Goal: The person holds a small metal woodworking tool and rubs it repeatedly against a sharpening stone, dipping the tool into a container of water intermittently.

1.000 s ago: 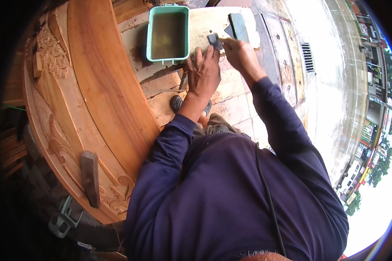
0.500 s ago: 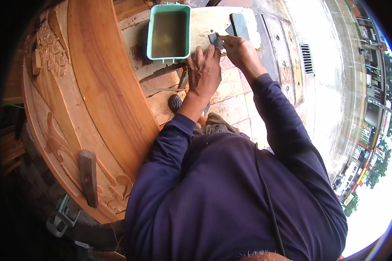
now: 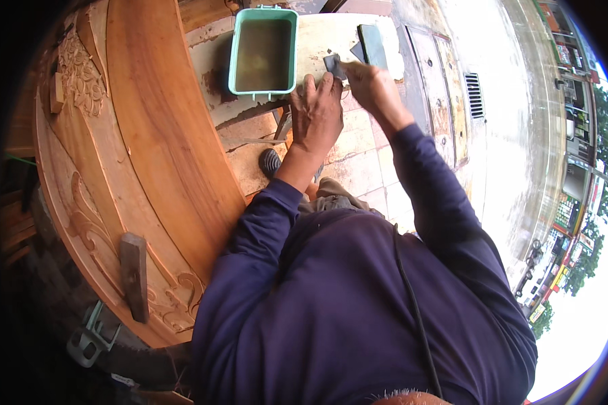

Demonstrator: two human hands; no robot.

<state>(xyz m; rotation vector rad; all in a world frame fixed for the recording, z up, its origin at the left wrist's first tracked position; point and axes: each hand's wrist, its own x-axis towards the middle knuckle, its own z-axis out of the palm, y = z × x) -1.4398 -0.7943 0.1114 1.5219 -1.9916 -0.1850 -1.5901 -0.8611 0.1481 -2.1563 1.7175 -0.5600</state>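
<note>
My left hand [image 3: 317,111] reaches over the near edge of a pale worn bench, its fingertips against a small dark grey flat piece [image 3: 332,64] that looks like a sharpening stone. The fingers are bent and seem to grip the piece. Beside it, my right hand [image 3: 375,86] is closed at the right end of the same piece. What its fingers pinch is hidden and blurred. Just beyond lie a blue-green rectangular block [image 3: 372,46], like a whetstone, and a smaller dark flat piece [image 3: 357,51].
A teal plastic tub [image 3: 232,64] of murky water stands left of my hands. A large carved wooden panel [image 3: 162,115] fills the left side, with a wooden block [image 3: 134,277] on it. A green clamp-like tool [image 3: 88,344] lies lower left. A floor grate [image 3: 475,94] is at right.
My right hand has shifted slightly toward me and rolled over, so its fingertips are now less visible. My left hand and the grey piece have stayed almost in place.
</note>
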